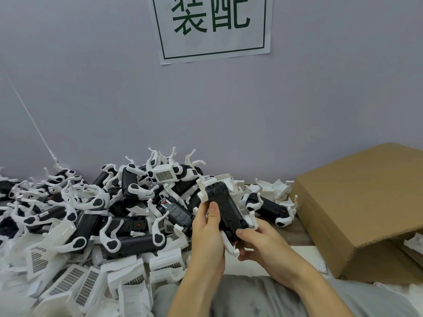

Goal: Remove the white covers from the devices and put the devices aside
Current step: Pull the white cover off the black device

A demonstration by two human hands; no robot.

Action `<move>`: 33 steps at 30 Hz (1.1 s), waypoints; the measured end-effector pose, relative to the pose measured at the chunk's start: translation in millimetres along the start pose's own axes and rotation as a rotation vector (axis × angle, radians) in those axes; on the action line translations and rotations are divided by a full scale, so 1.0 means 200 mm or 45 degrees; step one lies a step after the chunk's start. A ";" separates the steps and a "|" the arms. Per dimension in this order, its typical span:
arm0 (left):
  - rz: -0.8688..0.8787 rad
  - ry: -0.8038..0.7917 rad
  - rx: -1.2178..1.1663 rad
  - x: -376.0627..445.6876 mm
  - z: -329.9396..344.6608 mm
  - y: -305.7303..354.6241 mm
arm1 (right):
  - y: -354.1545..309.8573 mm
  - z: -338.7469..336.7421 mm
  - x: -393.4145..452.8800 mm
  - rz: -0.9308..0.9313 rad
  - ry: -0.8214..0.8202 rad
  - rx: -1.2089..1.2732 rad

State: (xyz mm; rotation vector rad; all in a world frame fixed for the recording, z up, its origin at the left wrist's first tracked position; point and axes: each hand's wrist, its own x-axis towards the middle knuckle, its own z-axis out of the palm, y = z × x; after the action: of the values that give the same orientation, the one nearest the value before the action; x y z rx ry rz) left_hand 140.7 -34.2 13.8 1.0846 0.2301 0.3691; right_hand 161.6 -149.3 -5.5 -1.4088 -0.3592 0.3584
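Both my hands hold one black device (223, 208) with white arms above the table's near edge. My left hand (207, 229) grips its left side, thumb lying on the black body. My right hand (256, 241) grips the device's near end, thumb on top and fingers curled under by a white leg. Whether a white cover is on this device I cannot tell. A big pile of black devices (128, 216) with white arms fills the table's left and middle. Loose white covers (75, 280) with grid vents lie in front of that pile.
A brown cardboard box (357, 207) lies on its side at the right, its open end near me. More white parts (272, 188) and one device (270, 207) lie between pile and box. A grey wall with a green-lettered sign (212, 26) stands behind.
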 end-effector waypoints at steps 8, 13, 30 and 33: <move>0.003 -0.018 -0.004 0.00 0.00 0.00 | 0.01 -0.01 0.00 0.035 -0.009 0.040; 0.029 -0.025 0.018 0.01 -0.01 -0.01 | 0.01 -0.01 0.00 0.044 0.039 -0.058; 0.025 -0.046 -0.016 0.01 -0.01 -0.01 | 0.00 0.00 0.00 -0.003 -0.037 -0.005; 0.023 -0.069 -0.021 0.01 -0.01 -0.01 | 0.01 -0.01 0.01 0.002 -0.051 0.024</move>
State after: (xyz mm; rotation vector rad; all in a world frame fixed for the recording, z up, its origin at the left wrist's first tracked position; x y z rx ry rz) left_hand 141.5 -32.6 11.2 1.0797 0.1691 0.3572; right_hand 163.3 -150.3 -7.2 -1.3848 -0.3865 0.3913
